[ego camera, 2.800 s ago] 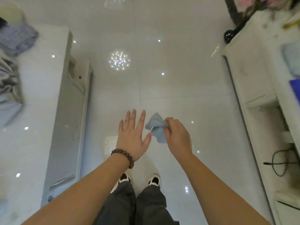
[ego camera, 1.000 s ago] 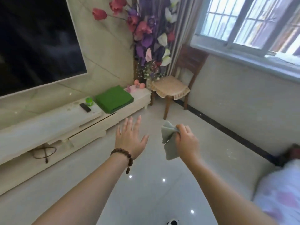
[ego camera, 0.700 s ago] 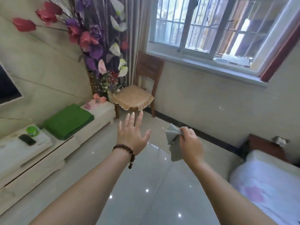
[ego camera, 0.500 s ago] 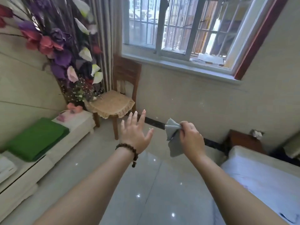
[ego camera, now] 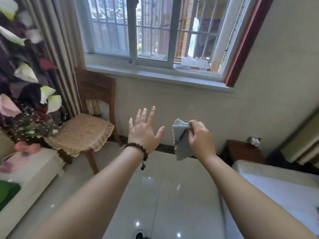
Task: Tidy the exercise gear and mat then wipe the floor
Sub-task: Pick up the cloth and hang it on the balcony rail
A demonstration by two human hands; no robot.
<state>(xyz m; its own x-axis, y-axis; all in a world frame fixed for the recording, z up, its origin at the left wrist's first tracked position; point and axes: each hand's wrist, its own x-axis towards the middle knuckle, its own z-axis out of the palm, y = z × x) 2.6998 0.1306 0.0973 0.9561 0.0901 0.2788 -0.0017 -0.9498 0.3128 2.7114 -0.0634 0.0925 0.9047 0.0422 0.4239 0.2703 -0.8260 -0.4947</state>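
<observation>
One grey cloth point(ego camera: 182, 139) hangs from the right hand point(ego camera: 201, 138), bunched at the top where the curled fingers and thumb pinch it, its loose lower corner drooping below the knuckles; it sits just beside the left hand point(ego camera: 143, 133), apart from it, with a narrow gap to that hand's thumb. The left hand is spread wide, fingers straight and fanned, holding nothing, and a single bracelet point(ego camera: 138, 149) of dark round beads circles its wrist with a small tassel dangling. Both arms reach forward above a glossy pale tiled floor point(ego camera: 174, 195) dotted with light reflections. Beyond and to the left of the left hand stands one wooden chair point(ego camera: 93, 107) with a slatted back and a beige frilled seat cushion. Farther left is a blurred bunch of artificial flowers point(ego camera: 25, 80) in white, purple and pink. Above both hands is one barred sliding window point(ego camera: 151, 30) with a white frame. Below the right forearm lies the white edge of a bed point(ego camera: 276, 192), and beyond the right hand is a dark wooden nightstand point(ego camera: 241, 150).
</observation>
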